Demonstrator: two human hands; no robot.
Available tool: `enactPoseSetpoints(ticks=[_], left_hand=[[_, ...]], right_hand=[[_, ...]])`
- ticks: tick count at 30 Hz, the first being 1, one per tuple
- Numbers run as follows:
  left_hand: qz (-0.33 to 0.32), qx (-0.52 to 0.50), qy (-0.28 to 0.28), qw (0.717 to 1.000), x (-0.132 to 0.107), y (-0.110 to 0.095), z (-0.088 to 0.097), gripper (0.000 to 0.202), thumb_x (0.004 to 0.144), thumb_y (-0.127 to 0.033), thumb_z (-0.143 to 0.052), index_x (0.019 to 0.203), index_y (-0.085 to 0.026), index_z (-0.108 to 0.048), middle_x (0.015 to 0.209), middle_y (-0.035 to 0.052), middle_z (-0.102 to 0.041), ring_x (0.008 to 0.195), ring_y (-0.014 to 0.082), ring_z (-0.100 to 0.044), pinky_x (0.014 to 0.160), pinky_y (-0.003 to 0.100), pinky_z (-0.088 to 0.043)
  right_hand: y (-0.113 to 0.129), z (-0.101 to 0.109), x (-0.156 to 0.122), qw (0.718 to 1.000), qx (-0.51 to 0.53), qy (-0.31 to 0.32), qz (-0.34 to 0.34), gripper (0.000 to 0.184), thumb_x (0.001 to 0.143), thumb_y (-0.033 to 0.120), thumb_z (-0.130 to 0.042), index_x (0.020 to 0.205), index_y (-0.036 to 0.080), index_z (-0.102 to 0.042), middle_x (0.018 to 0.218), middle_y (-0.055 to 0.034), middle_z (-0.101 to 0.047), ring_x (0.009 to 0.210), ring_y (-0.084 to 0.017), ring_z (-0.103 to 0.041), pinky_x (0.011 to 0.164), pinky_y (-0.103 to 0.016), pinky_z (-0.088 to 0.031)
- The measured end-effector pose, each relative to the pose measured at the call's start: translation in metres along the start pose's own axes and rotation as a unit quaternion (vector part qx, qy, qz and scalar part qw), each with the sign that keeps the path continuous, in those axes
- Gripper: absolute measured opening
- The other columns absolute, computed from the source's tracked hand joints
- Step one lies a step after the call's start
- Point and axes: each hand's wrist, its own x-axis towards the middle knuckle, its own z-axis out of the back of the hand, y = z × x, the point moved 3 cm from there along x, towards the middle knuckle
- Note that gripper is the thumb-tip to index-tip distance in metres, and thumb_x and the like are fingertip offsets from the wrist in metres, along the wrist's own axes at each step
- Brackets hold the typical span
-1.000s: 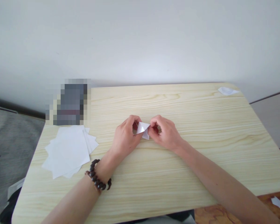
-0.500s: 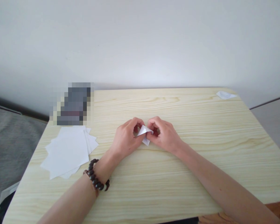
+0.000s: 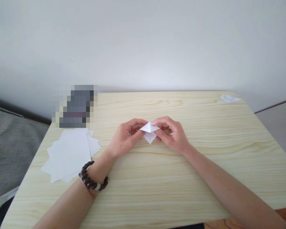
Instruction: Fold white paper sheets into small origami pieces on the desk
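Observation:
A small folded piece of white paper [image 3: 149, 136] is held between my two hands over the middle of the table. Its upper part spreads into a flat diamond, and a pointed flap hangs below toward me. My left hand [image 3: 128, 135] pinches the left corner, thumb on the near side and fingers partly hidden behind. On the right corner, my right hand [image 3: 173, 133] has its thumb in front and its index finger on top of the fold. A fanned stack of white paper sheets [image 3: 71, 152] lies to the left of my left hand.
The light wood-grain table [image 3: 157, 187] stands against a pale wall. A pixelated dark object [image 3: 76, 108] lies at its back left, behind the stack. At the far right corner rests a folded white paper piece [image 3: 229, 98]. Grey fabric [image 3: 16, 143] shows beyond the left edge.
The folded paper has been spread from a bent, twisted shape into a flatter diamond. My fingers have straightened somewhat, and both hands have shifted slightly outward.

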Motion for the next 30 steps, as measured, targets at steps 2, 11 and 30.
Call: enactPoseSetpoints(ticks=[2,11,30], left_hand=[[0.043,-0.041,0.031,0.998,0.000,0.000,0.004,0.035,0.079,-0.035,-0.069,0.106,-0.013,-0.066,0.090,0.0070,-0.074,0.072,0.0163,-0.066,0.061,0.024,-0.051],[0.080,-0.216,0.055,0.971,0.000,0.000,0.005,0.028,0.079,-0.024,-0.072,0.106,-0.019,-0.071,0.101,0.0059,-0.074,0.092,0.0194,-0.068,0.081,0.030,-0.055],[0.078,-0.210,-0.019,0.974,0.000,0.005,-0.001,0.031,0.075,-0.029,-0.076,0.103,-0.017,-0.070,0.105,0.0072,-0.073,0.096,0.0204,-0.067,0.086,0.034,-0.054]], right_hand=[[0.000,0.001,-0.001,1.000,0.007,0.002,0.005,0.012,0.086,0.023,-0.060,0.098,0.024,-0.060,0.067,0.0040,-0.062,0.050,-0.008,-0.057,0.045,-0.019,-0.046],[0.001,0.004,-0.002,0.999,-0.006,0.016,0.034,0.020,0.087,0.019,-0.057,0.105,0.022,-0.065,0.087,-0.0019,-0.070,0.068,-0.012,-0.066,0.060,-0.023,-0.054],[0.010,0.005,0.004,0.986,-0.114,0.004,0.119,0.027,0.086,0.010,-0.050,0.100,0.023,-0.069,0.083,-0.0021,-0.068,0.073,-0.012,-0.063,0.067,-0.027,-0.052]])
